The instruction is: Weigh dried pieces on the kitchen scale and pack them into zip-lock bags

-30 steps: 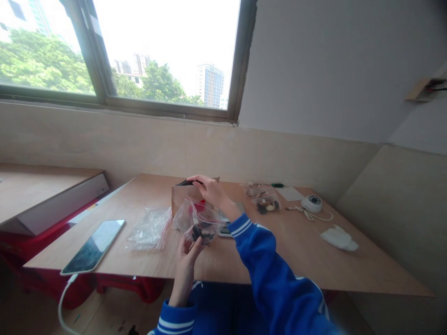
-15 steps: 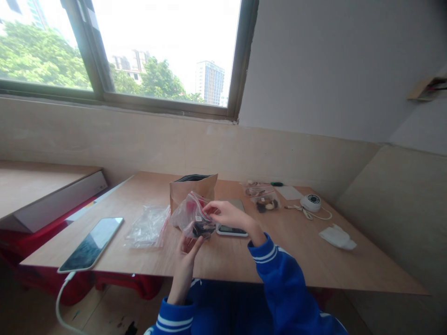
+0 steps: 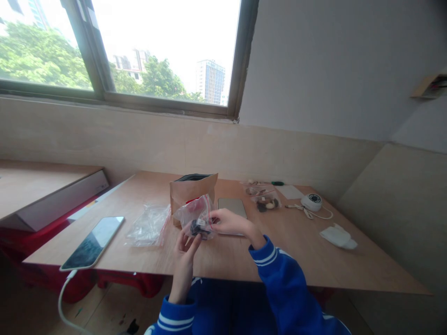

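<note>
Between my hands is a clear zip-lock bag [image 3: 195,215] with a red seal line and dark pieces at its bottom; their kind I cannot make out. My left hand [image 3: 186,246] grips the bag's lower left corner from below, thumb in front. Fingers of my right hand [image 3: 228,222] pinch its right side by the red seal. Right behind the bag stands an open brown paper pouch [image 3: 179,190] with a dark lining. A kitchen scale [image 3: 232,204] lies flat behind my right hand, its front mostly covered.
Flat empty zip-lock bags [image 3: 148,225] and a phone [image 3: 93,243] on a cable lie to the left. Toward the back right are filled zip-lock bags [image 3: 266,203], a white paper [image 3: 289,192], a white round device [image 3: 310,202] with a cord, and a crumpled white tissue [image 3: 338,237].
The bag has turned, its sealed edge now more upright and facing right. My right hand has moved slightly down along that edge. My left hand stays at the bag's lower corner.
</note>
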The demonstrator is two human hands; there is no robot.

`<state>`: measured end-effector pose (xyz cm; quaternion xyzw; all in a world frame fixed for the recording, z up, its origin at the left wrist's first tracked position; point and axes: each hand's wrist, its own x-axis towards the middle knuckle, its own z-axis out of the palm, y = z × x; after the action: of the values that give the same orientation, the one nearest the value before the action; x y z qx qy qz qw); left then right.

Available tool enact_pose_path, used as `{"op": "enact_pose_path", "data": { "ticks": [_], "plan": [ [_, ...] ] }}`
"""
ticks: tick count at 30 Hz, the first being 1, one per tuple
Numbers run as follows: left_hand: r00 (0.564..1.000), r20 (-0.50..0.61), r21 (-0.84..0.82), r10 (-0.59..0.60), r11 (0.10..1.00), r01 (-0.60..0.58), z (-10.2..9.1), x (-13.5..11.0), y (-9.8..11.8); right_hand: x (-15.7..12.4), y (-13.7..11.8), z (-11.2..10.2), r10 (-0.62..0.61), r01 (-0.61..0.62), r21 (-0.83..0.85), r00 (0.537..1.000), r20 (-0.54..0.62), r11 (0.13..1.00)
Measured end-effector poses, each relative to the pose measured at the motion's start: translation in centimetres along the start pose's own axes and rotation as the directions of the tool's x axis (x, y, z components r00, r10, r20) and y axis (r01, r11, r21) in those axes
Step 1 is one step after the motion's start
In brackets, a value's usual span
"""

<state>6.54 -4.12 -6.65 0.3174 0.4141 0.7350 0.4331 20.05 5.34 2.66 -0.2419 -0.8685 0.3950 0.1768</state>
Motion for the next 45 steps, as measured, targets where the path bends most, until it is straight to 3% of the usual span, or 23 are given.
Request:
{"op": "enact_pose_path", "data": {
  "ticks": [6,9,14,16,18,23,25,29,31,33,35,37,40,45],
  "plan": [
    [0.998,-0.055,-0.024,-0.01,1.0,0.009,0.0,0.1,0.4,-0.1,-0.3,-0.4,-0.027,0.045,0.108,0.987,-0.16,0.993],
    [0.996,-0.083,-0.028,-0.017,0.999,0.015,-0.3,0.3,0.3,0.4,-0.9,-1.7,-0.056,0.111,0.17,0.952,-0.301,0.979],
    [0.99,-0.118,-0.054,-0.073,0.996,0.067,-0.7,0.6,0.1,3.7,-2.7,-3.8,-0.123,0.281,0.172,0.784,-0.608,0.944],
    [0.989,-0.12,-0.065,-0.086,0.995,0.078,-0.5,0.5,0.2,5.7,-3.1,-4.2,-0.173,0.333,0.112,0.714,-0.679,0.936],
    [0.988,-0.119,-0.071,-0.1,0.993,0.092,-0.4,0.4,0.2,7.4,-3.1,-4.3,-0.23,0.349,0.037,0.691,-0.685,0.936],
    [0.991,-0.103,-0.054,-0.09,0.995,0.085,-0.5,0.4,0.4,9.2,-1.5,-3.6,-0.313,0.271,-0.158,0.795,-0.519,0.95],
    [0.991,-0.102,-0.058,-0.091,0.995,0.086,-0.6,0.5,0.5,9.0,-0.9,-3.0,-0.346,0.259,-0.241,0.809,-0.476,0.935],
    [0.99,-0.104,-0.058,-0.093,0.995,0.087,-0.6,0.5,0.9,7.2,-1.4,-2.0,-0.396,0.261,-0.31,0.738,-0.547,0.914],
    [0.991,-0.105,-0.054,-0.085,0.995,0.079,-0.6,0.5,1.0,5.9,-2.0,-1.6,-0.357,0.236,-0.273,0.717,-0.599,0.933],
    [0.992,-0.108,-0.054,-0.073,0.996,0.067,-0.6,0.4,1.0,4.4,-2.5,-1.3,-0.264,0.184,-0.194,0.776,-0.573,0.964],
    [0.992,-0.113,-0.062,-0.059,0.997,0.052,-0.7,0.5,0.8,3.1,-2.5,-1.1,-0.175,0.128,-0.135,0.881,-0.44,0.983],
    [0.993,-0.106,-0.068,-0.043,0.997,0.035,-0.7,0.4,0.6,2.0,-2.2,-0.7,-0.142,0.1,-0.154,0.947,-0.288,0.983],
    [0.996,-0.087,-0.052,-0.004,0.999,-0.001,-0.5,0.3,0.4,1.2,-1.3,-0.3,-0.147,0.106,-0.243,0.976,-0.159,0.964],
    [0.996,-0.093,-0.024,0.006,1.0,-0.008,-0.3,0.1,0.3,1.0,-0.8,-0.3,-0.121,0.091,-0.366,0.991,-0.06,0.926]
  ]
}}
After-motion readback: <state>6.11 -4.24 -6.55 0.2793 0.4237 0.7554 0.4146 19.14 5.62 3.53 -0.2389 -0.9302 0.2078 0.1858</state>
